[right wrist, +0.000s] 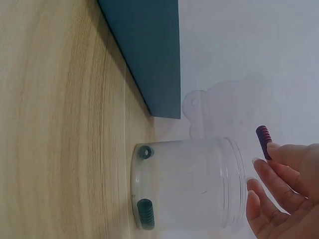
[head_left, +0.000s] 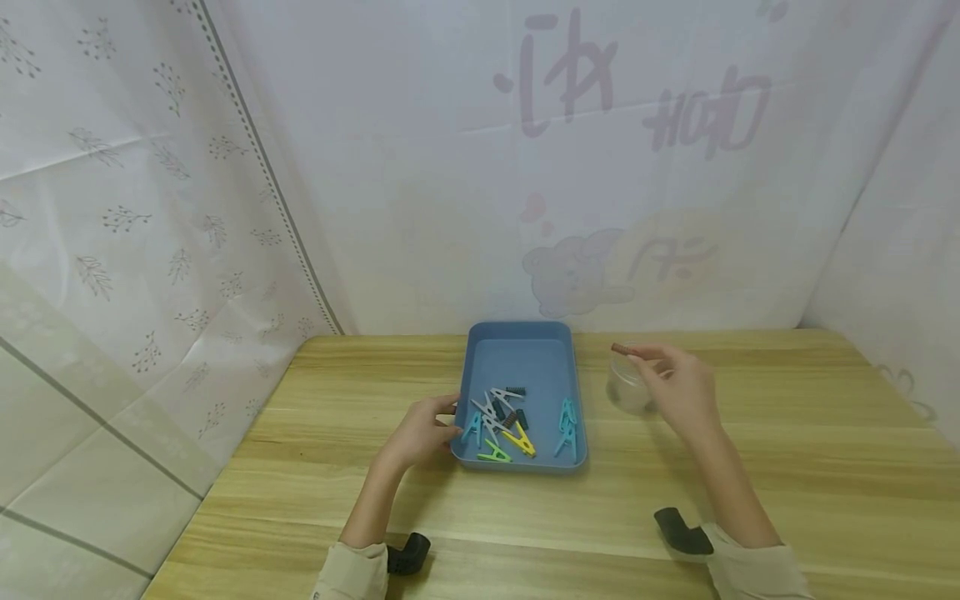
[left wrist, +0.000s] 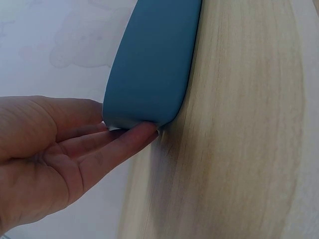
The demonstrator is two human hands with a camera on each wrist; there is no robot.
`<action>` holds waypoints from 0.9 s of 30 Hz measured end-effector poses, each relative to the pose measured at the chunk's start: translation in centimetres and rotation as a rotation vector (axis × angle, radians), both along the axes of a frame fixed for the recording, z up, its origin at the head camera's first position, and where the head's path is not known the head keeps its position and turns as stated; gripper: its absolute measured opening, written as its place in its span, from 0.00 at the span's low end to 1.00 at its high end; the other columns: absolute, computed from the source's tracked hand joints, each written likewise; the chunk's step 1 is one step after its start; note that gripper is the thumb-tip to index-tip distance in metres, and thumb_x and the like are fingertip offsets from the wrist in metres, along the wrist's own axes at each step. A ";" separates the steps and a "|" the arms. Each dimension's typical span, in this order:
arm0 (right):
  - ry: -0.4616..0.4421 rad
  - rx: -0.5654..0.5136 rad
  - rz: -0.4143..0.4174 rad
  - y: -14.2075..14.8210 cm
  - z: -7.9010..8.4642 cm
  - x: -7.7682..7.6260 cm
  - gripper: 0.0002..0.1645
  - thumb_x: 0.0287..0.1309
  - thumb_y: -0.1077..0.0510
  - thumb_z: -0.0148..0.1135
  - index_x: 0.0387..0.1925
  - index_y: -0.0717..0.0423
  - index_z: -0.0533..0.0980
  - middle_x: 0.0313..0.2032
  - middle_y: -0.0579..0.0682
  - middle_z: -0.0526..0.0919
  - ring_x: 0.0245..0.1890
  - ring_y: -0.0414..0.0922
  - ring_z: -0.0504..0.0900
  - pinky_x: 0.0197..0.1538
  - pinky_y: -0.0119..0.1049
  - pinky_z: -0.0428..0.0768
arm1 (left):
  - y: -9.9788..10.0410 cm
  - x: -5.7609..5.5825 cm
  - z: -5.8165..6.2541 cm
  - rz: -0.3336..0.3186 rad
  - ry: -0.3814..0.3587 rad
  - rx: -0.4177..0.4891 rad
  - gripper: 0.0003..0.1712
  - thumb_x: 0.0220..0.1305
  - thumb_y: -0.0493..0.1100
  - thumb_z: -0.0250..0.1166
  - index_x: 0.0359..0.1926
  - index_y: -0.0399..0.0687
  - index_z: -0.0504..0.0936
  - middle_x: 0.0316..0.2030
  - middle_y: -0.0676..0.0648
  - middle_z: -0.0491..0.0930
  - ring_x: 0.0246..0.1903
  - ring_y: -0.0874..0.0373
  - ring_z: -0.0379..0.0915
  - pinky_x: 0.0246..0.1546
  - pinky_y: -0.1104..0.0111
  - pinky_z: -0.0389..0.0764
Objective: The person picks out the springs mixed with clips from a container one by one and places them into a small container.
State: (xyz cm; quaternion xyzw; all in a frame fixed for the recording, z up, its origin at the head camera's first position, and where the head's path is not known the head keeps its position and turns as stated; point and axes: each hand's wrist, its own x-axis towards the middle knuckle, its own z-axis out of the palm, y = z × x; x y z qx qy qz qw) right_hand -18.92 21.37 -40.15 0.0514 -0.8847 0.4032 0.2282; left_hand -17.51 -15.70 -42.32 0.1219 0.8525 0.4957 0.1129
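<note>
A dark red spring (right wrist: pixel 263 141) is pinched between thumb and forefinger of my right hand (head_left: pixel 677 387). This hand is above the mouth of a clear plastic jar (right wrist: pixel 192 184). Inside the jar, low down, are dark green springs (right wrist: pixel 145 214). My left hand (head_left: pixel 424 432) holds the left wall of a blue tray (left wrist: pixel 149 64), its fingertips at the rim and lower edge. In the tray lie grey clothespins (head_left: pixel 491 425), a yellow clothespin (head_left: pixel 520 440), a green clothespin (head_left: pixel 495 452), light blue clothespins (head_left: pixel 567 429) and several dark springs (head_left: pixel 515 391).
The tray and jar stand side by side on a wooden table (head_left: pixel 300 467). A printed white cloth (head_left: pixel 420 208) hangs behind the table. Black wrist mounts (head_left: pixel 682 532) sit by both sleeves.
</note>
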 end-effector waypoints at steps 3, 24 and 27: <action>0.002 0.010 -0.007 0.3 -0.1 -0.1 0.13 0.72 0.58 0.67 0.50 0.64 0.86 0.44 0.64 0.90 0.36 0.58 0.87 0.26 0.26 0.77 | 0.0 0.0 0.0 -0.002 0.004 -0.002 0.34 0.69 0.24 0.63 0.74 0.22 0.65 0.63 0.21 0.74 0.49 0.33 0.86 0.38 0.57 0.91; 0.030 0.018 -0.045 2.1 -0.5 -0.5 0.14 0.70 0.59 0.68 0.48 0.67 0.85 0.44 0.67 0.90 0.32 0.42 0.85 0.27 0.20 0.75 | -0.1 0.0 -0.1 -0.008 0.009 -0.002 0.34 0.69 0.24 0.62 0.74 0.22 0.65 0.63 0.21 0.75 0.48 0.34 0.87 0.38 0.58 0.91; 0.027 0.015 -0.042 2.3 -0.5 -0.5 0.15 0.71 0.59 0.68 0.49 0.69 0.85 0.43 0.69 0.89 0.32 0.55 0.88 0.25 0.21 0.75 | -0.1 0.0 -0.1 -0.008 0.005 -0.004 0.34 0.69 0.24 0.62 0.74 0.22 0.65 0.63 0.21 0.74 0.48 0.33 0.87 0.38 0.58 0.91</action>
